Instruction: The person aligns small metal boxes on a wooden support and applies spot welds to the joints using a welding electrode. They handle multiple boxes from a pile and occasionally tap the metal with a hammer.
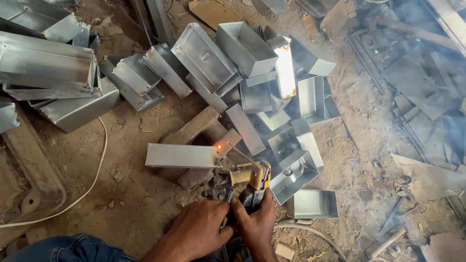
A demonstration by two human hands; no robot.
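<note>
Both hands, left hand and right hand, clamp together on the electrode holder; just ahead of them its rod touches the glowing corner of the steel box. Mid-weld; steady tracking along the seam seems needed next.

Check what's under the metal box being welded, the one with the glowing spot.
The long metal box rests on brick-like blocks on the dirt floor; one block juts out below its right end. The surface directly beneath is covered. Both hands grip the electrode holder.
</note>
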